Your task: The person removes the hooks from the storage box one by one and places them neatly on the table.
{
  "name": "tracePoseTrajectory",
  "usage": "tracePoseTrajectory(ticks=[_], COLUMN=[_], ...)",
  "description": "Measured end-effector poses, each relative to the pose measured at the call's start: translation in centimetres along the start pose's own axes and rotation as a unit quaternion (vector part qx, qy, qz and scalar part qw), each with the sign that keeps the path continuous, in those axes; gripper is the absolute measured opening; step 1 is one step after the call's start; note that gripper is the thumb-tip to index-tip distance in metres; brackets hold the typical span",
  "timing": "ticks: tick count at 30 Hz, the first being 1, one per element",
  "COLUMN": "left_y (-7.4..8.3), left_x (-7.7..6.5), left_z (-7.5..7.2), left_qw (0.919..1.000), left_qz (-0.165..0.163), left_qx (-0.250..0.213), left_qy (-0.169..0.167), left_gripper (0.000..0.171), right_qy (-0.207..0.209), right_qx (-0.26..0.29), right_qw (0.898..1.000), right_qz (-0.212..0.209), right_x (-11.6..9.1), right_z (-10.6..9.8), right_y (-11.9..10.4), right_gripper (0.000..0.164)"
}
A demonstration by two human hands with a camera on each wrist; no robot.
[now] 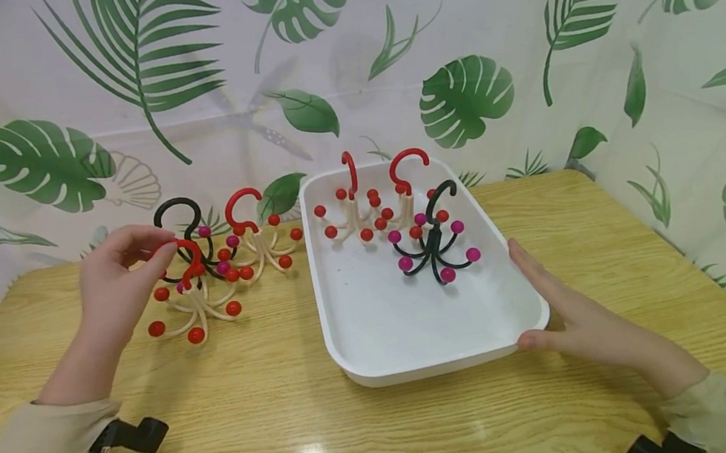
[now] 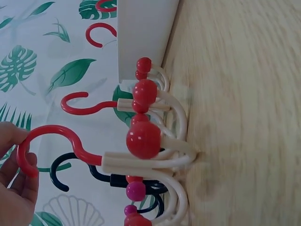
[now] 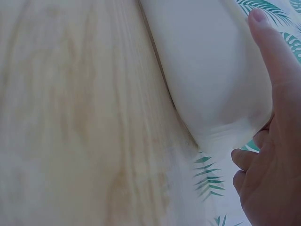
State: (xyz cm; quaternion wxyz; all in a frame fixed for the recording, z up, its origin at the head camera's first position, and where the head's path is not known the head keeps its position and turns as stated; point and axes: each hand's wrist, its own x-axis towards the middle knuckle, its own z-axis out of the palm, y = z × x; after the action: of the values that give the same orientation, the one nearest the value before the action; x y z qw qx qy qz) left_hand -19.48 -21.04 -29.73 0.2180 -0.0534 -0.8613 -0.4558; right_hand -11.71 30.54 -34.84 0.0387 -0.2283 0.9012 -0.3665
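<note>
My left hand (image 1: 124,283) pinches the red top hook of a cream multi-arm hook hanger (image 1: 197,305) with red ball tips. In the left wrist view, this held hanger (image 2: 131,161) stands upright, its curved arms right at the tabletop. Just behind it are a black hanger (image 1: 178,206) with magenta balls and another cream hanger (image 1: 261,249) with a red hook. At the front right corner of a white tray (image 1: 375,330), my right hand (image 1: 575,322) holds the rim, thumb on the front and fingers along the side. Its thumb (image 3: 277,56) lies against the tray in the right wrist view.
Inside the tray stand a black hanger (image 1: 434,244) with magenta balls and two cream hangers, one at back left (image 1: 352,213) and one at back right (image 1: 406,206). The wooden table (image 1: 259,433) meets a leaf-patterned cloth (image 1: 368,39) behind.
</note>
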Motion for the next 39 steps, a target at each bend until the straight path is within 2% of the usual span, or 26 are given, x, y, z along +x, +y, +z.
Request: tracePoseTrajectory(ticks=[11, 15, 18, 23, 28, 36, 39], left_y=[2.4, 3.5, 4.3, 5.5, 6.8, 9.2, 10.0], left_x=[0.8, 0.9, 0.7, 0.6, 0.5, 0.0, -0.1], left_z=[1.1, 1.7, 2.3, 3.6, 5.3, 8.4, 9.7], left_qw=[0.9983, 0.9959, 0.9943, 0.9931, 0.9879, 0.9766, 0.9686], left_qz=[0.018, 0.042, 0.058, 0.071, 0.081, 0.079, 0.098], left_qx=[-0.031, -0.057, -0.072, -0.091, -0.132, -0.182, -0.207], left_qy=[0.046, 0.057, 0.053, 0.024, -0.011, -0.081, -0.097], left_gripper=[0.022, 0.019, 0.016, 0.015, 0.013, 0.011, 0.012], right_qy=[-0.001, -0.001, -0.001, 0.001, 0.001, 0.000, -0.001], right_qx=[-0.004, -0.004, -0.001, 0.004, 0.003, 0.012, 0.017], right_qw=[1.000, 1.000, 1.000, 1.000, 1.000, 1.000, 1.000], right_qz=[0.007, 0.007, 0.004, -0.002, 0.001, 0.001, -0.001], right_x=[0.0, 0.0, 0.0, 0.0, 0.0, 0.0, 0.0], right_z=[0.0, 0.0, 0.0, 0.0, 0.0, 0.0, 0.0], right_y=[-0.2, -0.2, -0.1, 0.0, 0.0, 0.0, 0.0], right_gripper=[0.109, 0.109, 0.109, 0.111, 0.111, 0.110, 0.110])
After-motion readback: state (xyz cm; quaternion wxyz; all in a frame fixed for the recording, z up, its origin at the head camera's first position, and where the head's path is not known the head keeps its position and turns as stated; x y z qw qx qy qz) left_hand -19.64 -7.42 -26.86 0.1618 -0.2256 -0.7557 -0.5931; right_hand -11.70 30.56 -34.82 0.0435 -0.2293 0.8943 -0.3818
